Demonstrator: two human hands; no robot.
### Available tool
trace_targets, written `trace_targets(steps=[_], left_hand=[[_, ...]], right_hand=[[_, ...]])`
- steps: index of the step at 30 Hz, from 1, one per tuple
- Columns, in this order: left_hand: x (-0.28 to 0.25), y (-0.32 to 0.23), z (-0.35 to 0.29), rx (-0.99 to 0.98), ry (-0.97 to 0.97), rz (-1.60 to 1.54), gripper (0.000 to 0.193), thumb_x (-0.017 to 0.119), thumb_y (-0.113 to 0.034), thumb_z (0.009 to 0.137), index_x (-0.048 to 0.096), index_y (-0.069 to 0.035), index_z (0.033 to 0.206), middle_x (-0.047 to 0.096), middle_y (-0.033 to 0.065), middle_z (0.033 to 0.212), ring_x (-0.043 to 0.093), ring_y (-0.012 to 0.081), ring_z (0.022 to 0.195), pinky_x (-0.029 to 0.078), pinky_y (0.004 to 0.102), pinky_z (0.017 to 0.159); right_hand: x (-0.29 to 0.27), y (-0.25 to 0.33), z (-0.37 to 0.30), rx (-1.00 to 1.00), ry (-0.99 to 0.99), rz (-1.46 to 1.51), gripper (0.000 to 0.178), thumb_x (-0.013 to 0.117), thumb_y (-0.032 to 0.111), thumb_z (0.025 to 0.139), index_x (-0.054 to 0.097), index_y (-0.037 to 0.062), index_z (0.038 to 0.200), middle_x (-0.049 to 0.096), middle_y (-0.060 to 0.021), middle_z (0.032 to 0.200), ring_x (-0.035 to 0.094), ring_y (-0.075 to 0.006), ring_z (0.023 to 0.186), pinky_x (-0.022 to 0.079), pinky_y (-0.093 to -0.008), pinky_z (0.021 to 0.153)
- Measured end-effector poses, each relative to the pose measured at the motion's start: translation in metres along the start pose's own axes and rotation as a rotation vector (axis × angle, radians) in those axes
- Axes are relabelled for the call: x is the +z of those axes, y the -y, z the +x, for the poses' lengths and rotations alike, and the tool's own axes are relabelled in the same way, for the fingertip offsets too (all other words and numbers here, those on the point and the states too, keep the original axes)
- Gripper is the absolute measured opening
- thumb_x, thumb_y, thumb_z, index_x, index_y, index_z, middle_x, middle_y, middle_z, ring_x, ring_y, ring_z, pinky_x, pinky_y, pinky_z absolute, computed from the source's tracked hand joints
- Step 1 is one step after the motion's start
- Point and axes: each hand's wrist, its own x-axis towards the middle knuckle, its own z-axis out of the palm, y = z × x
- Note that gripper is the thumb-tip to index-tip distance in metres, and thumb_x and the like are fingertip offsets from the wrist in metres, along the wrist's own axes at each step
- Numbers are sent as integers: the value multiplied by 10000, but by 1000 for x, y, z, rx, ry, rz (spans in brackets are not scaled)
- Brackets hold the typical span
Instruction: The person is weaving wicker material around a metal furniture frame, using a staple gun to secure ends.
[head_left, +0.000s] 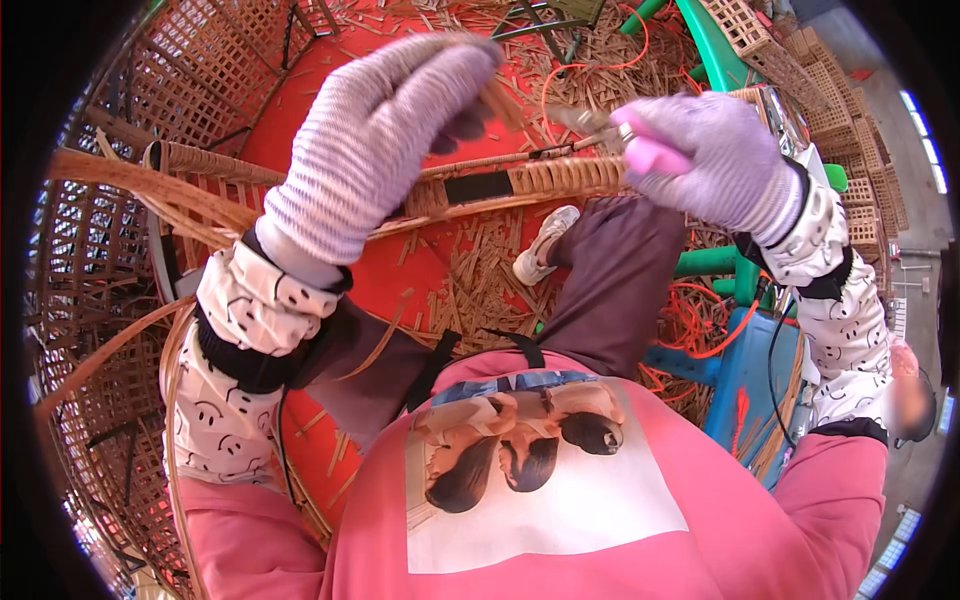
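Note:
Both my hands wear striped, pale purple knit gloves. My left hand [375, 140] is raised over a woven frame edge, fingers closed on a brown wicker strip [503, 106] whose short end sticks out toward the right. In my right hand [710, 155] is a pink-handled tool [655, 157] with a metal front part, blurred by motion, so its kind is unclear. The tool points at the strip's end, with a small gap between them. Below the hands runs the frame edge [570, 176], partly wrapped in wicker with a dark bare section.
Long loose strips [150, 175] arch past my left forearm. Large woven brown panels [200, 70] stand at the left. Cut scraps [480, 280] litter the red floor [390, 275]. Orange cord [690, 320], green tubing [705, 263] and a blue stool-like piece [745, 370] lie at the right.

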Motion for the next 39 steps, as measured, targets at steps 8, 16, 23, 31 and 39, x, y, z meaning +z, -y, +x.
trace_targets(steps=[8, 16, 23, 31, 39], left_hand=[[-43, -20, 12, 244, 118, 560, 260, 553, -250, 923, 615, -15, 1015, 636, 34, 844, 596, 97, 729, 484, 244, 658], [-54, -54, -2, -3, 181, 1314, 285, 695, -324, 771, 608, -87, 904, 624, 93, 756, 622, 254, 699, 490, 348, 656], [-78, -60, 0, -88, 186, 1702, 211, 658, -211, 757, 624, -128, 947, 617, 81, 881, 615, 292, 894, 486, 394, 776], [-6, -72, 34, 323, 462, 2037, 67, 615, -187, 753, 617, -128, 785, 598, 29, 833, 597, 194, 871, 462, 330, 743], [38, -93, 56, 329, 539, 2007, 414, 696, -244, 699, 562, -78, 1055, 510, 129, 1146, 535, 294, 1045, 409, 348, 902]], right_hand=[[-13, -54, -197, 1047, -2, -14, 683, 710, 319, 703, 465, -5, 1253, 567, -168, 1122, 569, -253, 1029, 433, -322, 882], [42, -31, -424, 1903, 347, 79, 721, 708, 391, 703, 468, -17, 1247, 594, -182, 1147, 557, -319, 1085, 427, -406, 925], [48, -75, -348, 1369, 121, -422, 610, 617, 399, 796, 481, 6, 1243, 527, -209, 1224, 500, -362, 1140, 395, -394, 967], [45, -51, -74, 243, -435, 28, 470, 642, 318, 801, 558, 52, 1179, 578, -159, 1173, 555, -311, 1084, 436, -362, 933], [70, 15, 96, 86, -443, 560, 319, 639, 327, 804, 616, 69, 990, 657, -109, 832, 638, -261, 777, 504, -355, 737]])
